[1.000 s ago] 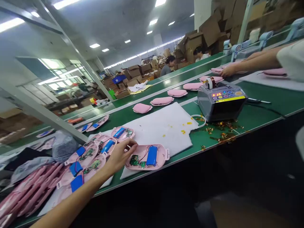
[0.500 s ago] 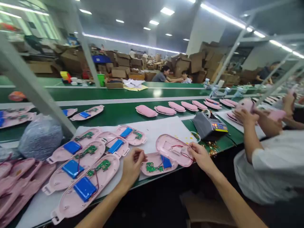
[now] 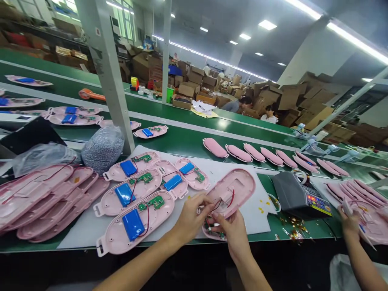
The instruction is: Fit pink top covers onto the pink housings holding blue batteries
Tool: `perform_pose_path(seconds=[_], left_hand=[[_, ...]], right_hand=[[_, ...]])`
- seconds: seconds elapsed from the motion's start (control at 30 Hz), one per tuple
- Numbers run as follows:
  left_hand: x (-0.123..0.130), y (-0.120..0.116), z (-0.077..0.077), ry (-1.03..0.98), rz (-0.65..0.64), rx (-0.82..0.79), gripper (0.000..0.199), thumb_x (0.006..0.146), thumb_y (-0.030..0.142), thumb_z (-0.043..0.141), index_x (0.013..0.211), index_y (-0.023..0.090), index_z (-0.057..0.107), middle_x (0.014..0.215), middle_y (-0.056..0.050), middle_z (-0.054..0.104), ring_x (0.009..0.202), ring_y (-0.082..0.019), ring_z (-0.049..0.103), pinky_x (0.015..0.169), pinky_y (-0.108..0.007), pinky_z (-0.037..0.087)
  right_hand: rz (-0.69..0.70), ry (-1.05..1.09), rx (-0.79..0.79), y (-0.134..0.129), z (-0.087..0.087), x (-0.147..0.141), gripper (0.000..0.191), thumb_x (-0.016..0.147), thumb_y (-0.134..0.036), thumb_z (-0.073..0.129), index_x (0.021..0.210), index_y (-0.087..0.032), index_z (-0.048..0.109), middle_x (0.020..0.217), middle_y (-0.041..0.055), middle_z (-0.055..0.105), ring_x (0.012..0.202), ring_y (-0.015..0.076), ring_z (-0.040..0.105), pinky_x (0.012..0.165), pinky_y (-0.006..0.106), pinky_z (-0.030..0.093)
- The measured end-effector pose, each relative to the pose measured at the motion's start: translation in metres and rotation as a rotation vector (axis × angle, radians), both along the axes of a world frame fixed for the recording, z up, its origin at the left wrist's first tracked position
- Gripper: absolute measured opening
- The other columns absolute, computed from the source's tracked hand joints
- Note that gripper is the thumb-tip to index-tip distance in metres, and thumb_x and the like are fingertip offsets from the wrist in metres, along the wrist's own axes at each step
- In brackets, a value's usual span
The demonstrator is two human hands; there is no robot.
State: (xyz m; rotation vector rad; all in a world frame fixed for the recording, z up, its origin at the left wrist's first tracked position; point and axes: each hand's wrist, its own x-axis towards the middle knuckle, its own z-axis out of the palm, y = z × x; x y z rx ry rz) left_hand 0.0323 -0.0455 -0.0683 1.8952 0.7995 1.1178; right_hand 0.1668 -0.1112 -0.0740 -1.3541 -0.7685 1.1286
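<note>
A pink plastic shell half (image 3: 241, 184), with red and black wires on its inner side, is tilted up between my hands. My left hand (image 3: 192, 218) is closed in a pinch by the shell's lower left edge, close to the black wire; what the fingertips hold is hidden. My right hand (image 3: 235, 232) is closed around the shell's lower end, thumb in front. Below lies another pink half with a green circuit board (image 3: 210, 222), mostly covered by my hands. To the left, several pink halves with blue battery packs (image 3: 133, 224) and green boards rest on a white sheet (image 3: 257, 220).
Stacked pink shells (image 3: 60, 202) and a bag of small grey pieces (image 3: 103, 149) are at left, beside a metal post (image 3: 106, 68). At right stand a grey tape dispenser (image 3: 298, 196) and a co-worker's hand (image 3: 350, 222). Closed pink cases (image 3: 239, 152) line the green bench.
The view has turned left. My hands have come together, and the shell half that my right hand held at its right end now stands tilted upward between them.
</note>
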Motion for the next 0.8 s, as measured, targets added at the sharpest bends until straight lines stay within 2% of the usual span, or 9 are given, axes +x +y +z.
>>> perform_pose_path(seconds=[0.1, 0.23, 0.27, 0.33, 0.4, 0.47, 0.53, 0.67, 0.8], left_hand=[[-0.001, 0.005, -0.011, 0.000, 0.032, -0.082, 0.019, 0.096, 0.028, 0.050, 0.082, 0.018, 0.058, 0.075, 0.000, 0.059, 0.070, -0.013, 0.054, 0.066, -0.026, 0.043], [-0.002, 0.008, -0.026, 0.060, -0.024, -0.057, 0.016, 0.095, 0.027, 0.050, 0.084, 0.018, 0.058, 0.079, 0.000, 0.061, 0.073, -0.013, 0.056, 0.068, -0.026, 0.042], [-0.001, 0.008, -0.027, 0.079, -0.044, -0.046, 0.015, 0.095, 0.026, 0.050, 0.084, 0.018, 0.058, 0.079, 0.000, 0.061, 0.074, -0.013, 0.056, 0.069, -0.026, 0.043], [0.001, 0.009, -0.028, 0.111, -0.033, -0.022, 0.014, 0.094, 0.025, 0.051, 0.085, 0.018, 0.059, 0.079, -0.001, 0.062, 0.074, -0.014, 0.057, 0.070, -0.027, 0.044], [0.002, 0.010, -0.026, 0.144, -0.019, -0.008, 0.015, 0.095, 0.026, 0.050, 0.086, 0.019, 0.059, 0.079, -0.001, 0.063, 0.074, -0.014, 0.059, 0.070, -0.027, 0.045], [0.001, 0.012, -0.024, 0.175, -0.021, 0.032, 0.016, 0.097, 0.027, 0.048, 0.089, 0.019, 0.059, 0.085, -0.002, 0.065, 0.078, -0.015, 0.062, 0.072, -0.028, 0.049], [-0.001, 0.015, -0.024, 0.217, -0.018, 0.146, 0.017, 0.098, 0.026, 0.045, 0.095, 0.020, 0.060, 0.107, -0.006, 0.066, 0.093, -0.018, 0.064, 0.079, -0.030, 0.052], [0.001, 0.018, -0.023, 0.365, 0.132, 0.484, 0.014, 0.096, 0.021, 0.050, 0.095, 0.019, 0.064, 0.140, -0.013, 0.051, 0.122, -0.028, 0.056, 0.095, -0.042, 0.052], [0.004, 0.020, -0.016, 0.374, 0.132, 0.465, 0.015, 0.094, 0.016, 0.051, 0.092, 0.018, 0.066, 0.145, -0.011, 0.046, 0.131, -0.029, 0.047, 0.104, -0.045, 0.047]], right_hand=[[0.028, -0.233, 0.030, -0.001, 0.002, 0.022, 0.056, 0.067, -0.051, 0.079, 0.102, -0.012, 0.059, 0.091, 0.0117, 0.068, 0.069, 0.0208, 0.064, 0.052, 0.031, 0.054], [-0.199, -0.884, 0.329, 0.015, 0.047, 0.068, 0.063, 0.076, -0.047, 0.071, 0.129, -0.020, 0.050, 0.127, 0.0140, 0.056, 0.106, 0.0270, 0.059, 0.084, 0.042, 0.053], [-0.100, -1.082, 0.387, 0.025, 0.061, 0.073, 0.060, 0.079, -0.044, 0.070, 0.131, -0.022, 0.050, 0.130, 0.0137, 0.055, 0.114, 0.0280, 0.055, 0.092, 0.045, 0.048], [0.318, -1.411, 0.397, 0.047, 0.084, 0.077, 0.043, 0.083, -0.036, 0.065, 0.123, -0.021, 0.058, 0.121, 0.0127, 0.060, 0.115, 0.0275, 0.053, 0.099, 0.044, 0.040], [0.706, -1.557, 0.265, 0.067, 0.095, 0.073, 0.019, 0.088, -0.027, 0.058, 0.104, -0.019, 0.065, 0.100, 0.0093, 0.066, 0.099, 0.0230, 0.059, 0.089, 0.036, 0.041], [0.840, -1.560, 0.162, 0.076, 0.094, 0.069, 0.013, 0.091, -0.023, 0.053, 0.091, -0.018, 0.065, 0.085, 0.0047, 0.065, 0.082, 0.0174, 0.059, 0.076, 0.028, 0.039], [0.770, -1.527, 0.164, 0.071, 0.086, 0.065, 0.014, 0.094, -0.022, 0.050, 0.089, -0.019, 0.063, 0.083, 0.0018, 0.064, 0.078, 0.0147, 0.058, 0.069, 0.026, 0.035], [0.400, -1.574, 0.207, 0.045, 0.066, 0.059, 0.017, 0.097, -0.021, 0.045, 0.094, -0.019, 0.062, 0.087, 0.0027, 0.063, 0.081, 0.0161, 0.057, 0.068, 0.027, 0.032], [0.233, -1.554, 0.214, 0.034, 0.058, 0.054, 0.019, 0.097, -0.021, 0.043, 0.091, -0.020, 0.061, 0.087, 0.0033, 0.064, 0.081, 0.0174, 0.057, 0.068, 0.028, 0.032]])
